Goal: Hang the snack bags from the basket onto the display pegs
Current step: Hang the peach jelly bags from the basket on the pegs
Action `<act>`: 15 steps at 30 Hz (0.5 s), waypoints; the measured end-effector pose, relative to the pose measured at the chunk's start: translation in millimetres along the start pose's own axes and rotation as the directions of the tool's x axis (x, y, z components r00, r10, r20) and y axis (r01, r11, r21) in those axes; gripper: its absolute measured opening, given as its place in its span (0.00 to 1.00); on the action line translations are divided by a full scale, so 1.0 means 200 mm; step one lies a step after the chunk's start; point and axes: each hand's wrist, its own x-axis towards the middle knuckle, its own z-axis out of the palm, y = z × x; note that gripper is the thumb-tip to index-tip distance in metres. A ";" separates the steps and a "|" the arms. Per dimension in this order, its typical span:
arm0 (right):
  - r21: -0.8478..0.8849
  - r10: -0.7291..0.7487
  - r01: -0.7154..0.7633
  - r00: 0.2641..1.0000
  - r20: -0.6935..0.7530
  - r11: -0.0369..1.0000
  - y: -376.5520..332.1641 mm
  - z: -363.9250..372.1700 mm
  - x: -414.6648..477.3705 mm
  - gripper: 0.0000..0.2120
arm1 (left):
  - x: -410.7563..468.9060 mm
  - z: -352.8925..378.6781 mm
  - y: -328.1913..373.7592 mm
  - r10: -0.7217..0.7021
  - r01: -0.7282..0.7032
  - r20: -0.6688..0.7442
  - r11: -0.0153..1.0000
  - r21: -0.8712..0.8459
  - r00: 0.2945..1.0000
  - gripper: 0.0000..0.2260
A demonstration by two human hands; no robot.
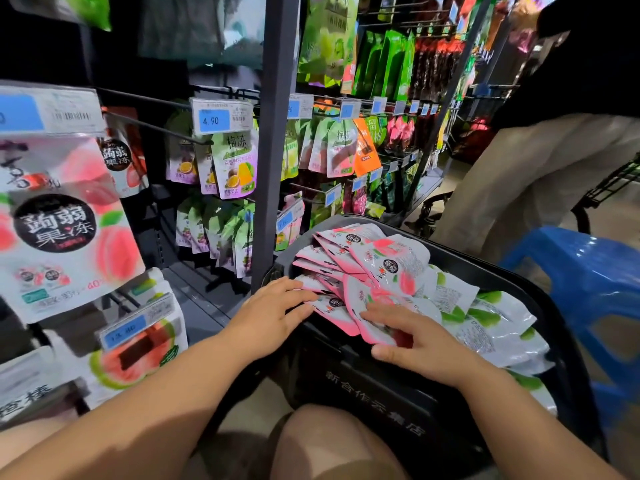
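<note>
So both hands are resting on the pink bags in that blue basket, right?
No, the basket is black, not blue; the blue thing beside it is a stool, as the head view shows. The left hand and right hand do rest on the pink bags in it.

Pink-and-white snack bags (391, 265) with black round labels fill the black basket (381, 393); green-and-white bags (491, 320) lie beside them; blue stool (588, 271); blue price tags (215, 120).
</note>
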 end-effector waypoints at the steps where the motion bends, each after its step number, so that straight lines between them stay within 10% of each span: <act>1: 0.029 -0.004 0.005 1.000 -0.027 1.000 0.00 0.00 0.00 0.20 | 0.00 0.00 0.00 0.002 -0.002 0.004 1.000 -0.003 1.000 0.17; 9: 0.021 0.020 -0.016 0.984 -0.180 1.000 -0.02 0.04 -0.01 0.14 | -0.01 -0.01 0.01 0.010 -0.010 0.015 1.000 -0.001 1.000 0.18; 15: 0.261 0.101 0.091 0.761 -0.641 0.961 -0.17 -0.02 0.02 0.15 | -0.02 -0.01 0.02 -0.006 0.007 0.033 1.000 -0.016 0.999 0.18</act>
